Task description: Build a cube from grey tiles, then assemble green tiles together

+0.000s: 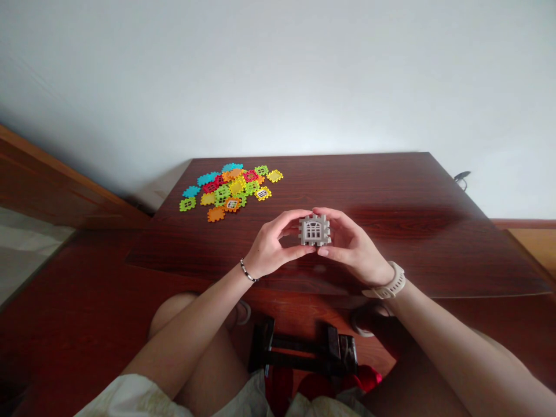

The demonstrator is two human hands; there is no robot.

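Between my two hands is a grey toothed toy building block with a lattice window on the side facing me. My left hand grips it from the left, thumb along the lower edge and fingers along the top. From the right, my right hand grips the same block, its thumb near the lower right corner. The block is held up over the near part of the table; its far side is hidden. Farther off to the left lies a heap of coloured toothed panels in blue, red, orange, yellow and green.
A dark brown wooden table stands against a white wall. At its right end a black cable shows. Below the front edge are my legs and a black frame. A wooden panel is at the left.
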